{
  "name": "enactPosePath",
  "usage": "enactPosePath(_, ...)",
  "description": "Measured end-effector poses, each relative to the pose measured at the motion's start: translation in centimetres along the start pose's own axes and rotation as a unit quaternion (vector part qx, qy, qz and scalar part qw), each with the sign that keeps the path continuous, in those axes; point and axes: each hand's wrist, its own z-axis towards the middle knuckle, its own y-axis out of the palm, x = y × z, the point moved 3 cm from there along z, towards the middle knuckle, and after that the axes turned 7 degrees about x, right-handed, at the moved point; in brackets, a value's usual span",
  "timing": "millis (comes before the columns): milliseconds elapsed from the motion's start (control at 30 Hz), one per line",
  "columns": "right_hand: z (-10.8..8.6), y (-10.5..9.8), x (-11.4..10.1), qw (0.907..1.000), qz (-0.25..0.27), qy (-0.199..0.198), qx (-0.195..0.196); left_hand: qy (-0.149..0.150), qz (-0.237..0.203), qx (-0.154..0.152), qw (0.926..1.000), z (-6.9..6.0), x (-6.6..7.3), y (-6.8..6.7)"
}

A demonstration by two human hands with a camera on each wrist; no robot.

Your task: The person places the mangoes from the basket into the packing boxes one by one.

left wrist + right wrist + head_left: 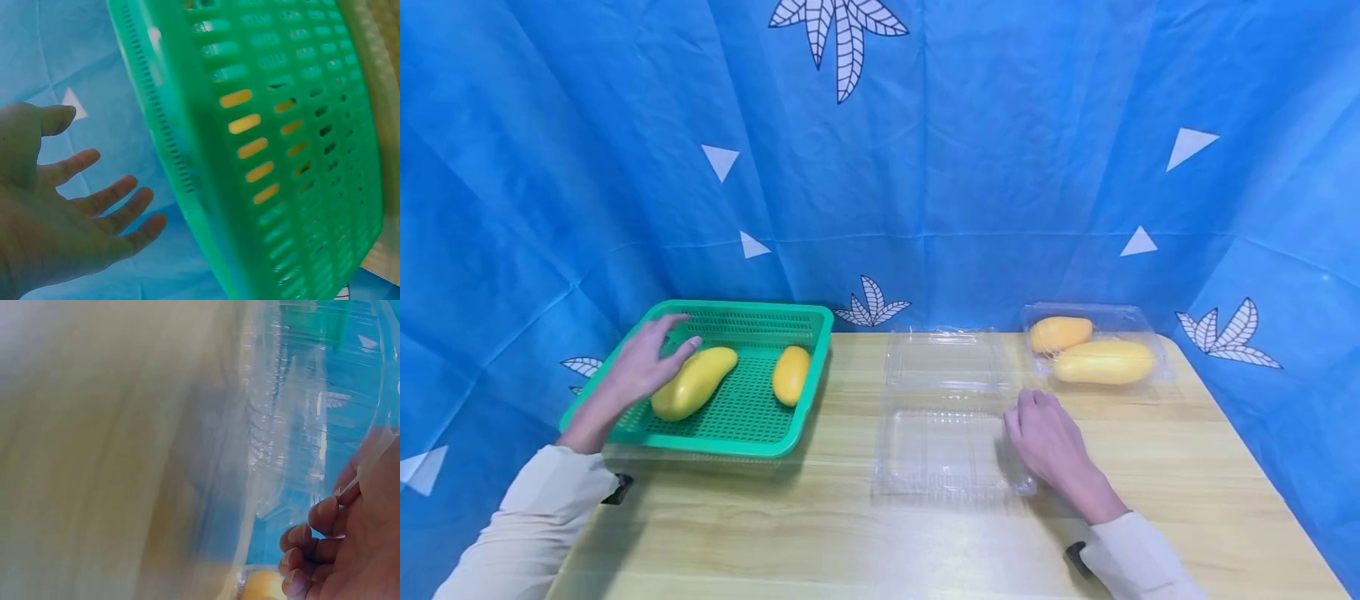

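My left hand [651, 358] hovers over the left side of a green plastic basket [748, 448], fingers spread, close to a large yellow mango [696, 385]. In the left wrist view that hand [94, 200] is empty, and yellow fruit shows through the basket slots. A smaller orange-yellow mango [791, 376] lies at the basket's right side. My right hand [1048, 442] pinches the right rim of a clear plastic clamshell box [942, 450], which lies with its lid folded back. In the right wrist view the thumb and fingers of this hand [350, 531] hold the box's edge.
A second clear box [1159, 367] stands at the table's back right, holding a small orange fruit [1060, 333] and a larger yellow one [1105, 362]. Blue patterned cloth [1000, 167] hangs behind the wooden table [760, 533] and along both sides.
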Motion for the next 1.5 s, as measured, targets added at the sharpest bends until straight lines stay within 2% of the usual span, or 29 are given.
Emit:
enactPosePath(233,0.5,0.1,0.5,0.9998,0.011,0.007,-0.014,-0.016,0.017,-0.049,0.9985,0.5,-1.0,0.5)
enactPosePath(533,0.7,-0.1,0.6,0.9986,0.027,0.026,-0.037,-0.018,0.012,-0.097,0.9951,0.9,-2.1,0.8)
enactPosePath(767,0.6,-0.3,0.7,0.9981,0.030,0.035,-0.040,-0.036,-0.007,-0.158,0.9867,1.3,-3.4,2.0)
enactPosePath(933,0.5,-0.4,0.8,0.9976,0.036,0.043,-0.040,-0.029,-0.025,-0.186,0.9818,1.5,-4.3,3.1)
enactPosePath(1100,0.5,-0.3,0.8,0.9972,0.040,0.046,-0.045,-0.037,-0.042,-0.224,0.9730,1.1,-3.8,3.5)
enactPosePath(1300,0.5,0.1,0.6,0.9969,0.043,0.044,-0.049,-0.088,-0.044,-0.261,0.9602,0.2,-3.7,4.0)
enactPosePath(1500,1.1,0.6,0.1,0.9976,0.045,0.039,-0.035,-0.087,-0.026,-0.266,0.9597,0.2,-4.0,4.0)
